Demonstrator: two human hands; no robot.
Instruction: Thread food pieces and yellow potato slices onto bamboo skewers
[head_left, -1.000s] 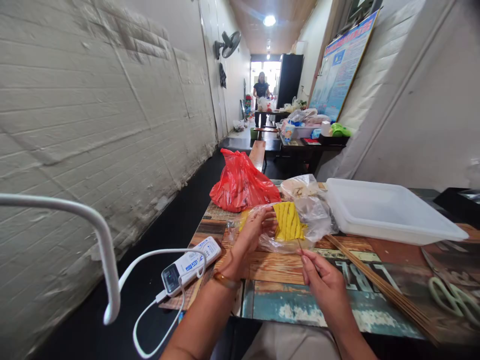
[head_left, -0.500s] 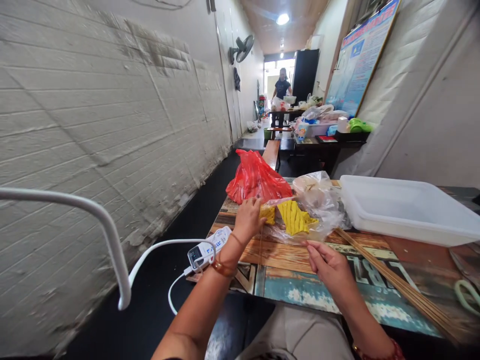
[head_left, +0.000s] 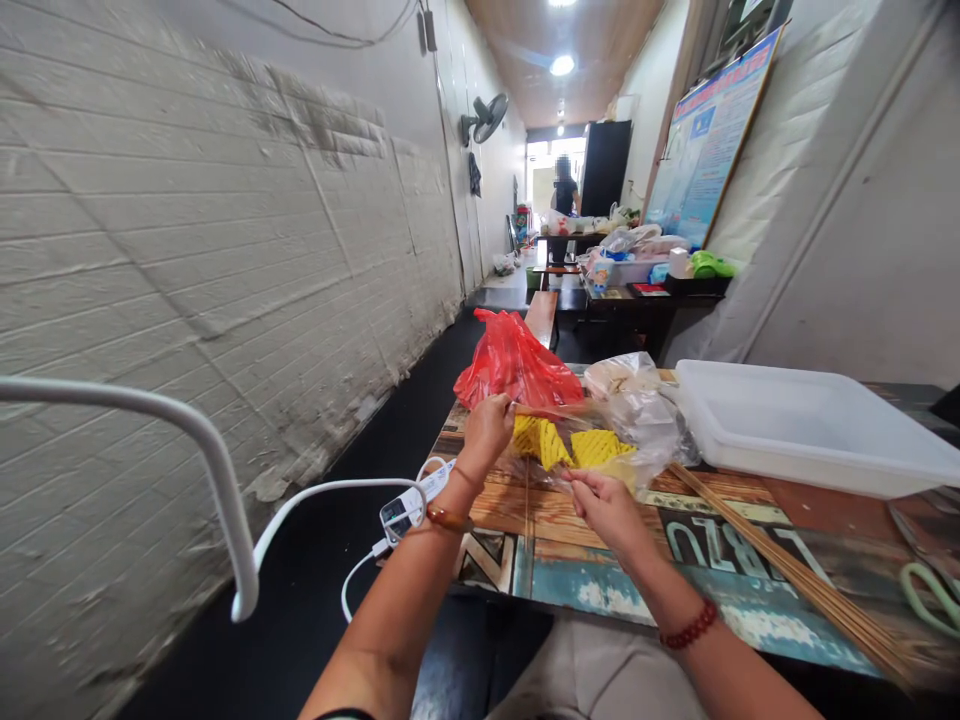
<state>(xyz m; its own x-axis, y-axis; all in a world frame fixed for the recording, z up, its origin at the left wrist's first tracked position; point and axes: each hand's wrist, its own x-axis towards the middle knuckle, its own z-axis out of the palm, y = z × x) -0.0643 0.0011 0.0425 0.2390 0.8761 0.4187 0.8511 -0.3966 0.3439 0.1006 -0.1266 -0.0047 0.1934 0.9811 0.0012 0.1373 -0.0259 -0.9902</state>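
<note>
A clear plastic bag [head_left: 628, 476] lies on the wood-patterned table, with yellow pieces [head_left: 600, 447] in it that carry dark diagonal grooves; their exact kind is unclear. My left hand [head_left: 489, 437] is closed on the bag's left edge and lifts it a little. At the bag's near edge, my right hand [head_left: 602, 505] pinches the film between thumb and fingers. A red plastic bag [head_left: 517, 365] stands just beyond my left hand. Behind the yellow pieces sits another clear bag with pale contents [head_left: 622, 375].
Right of the bags stands a white plastic tub [head_left: 787, 440]. Thin wooden sticks [head_left: 795, 575] lie diagonally, near green-handled scissors [head_left: 930, 595]. A white power bank [head_left: 409, 505] with a cable is at the table's left edge. Far back, a person [head_left: 564, 195] stands by another table.
My right hand has moved left and up along the bag's near edge. The yellow pieces have shifted and spread apart inside the bag. My left hand keeps its place at the left edge.
</note>
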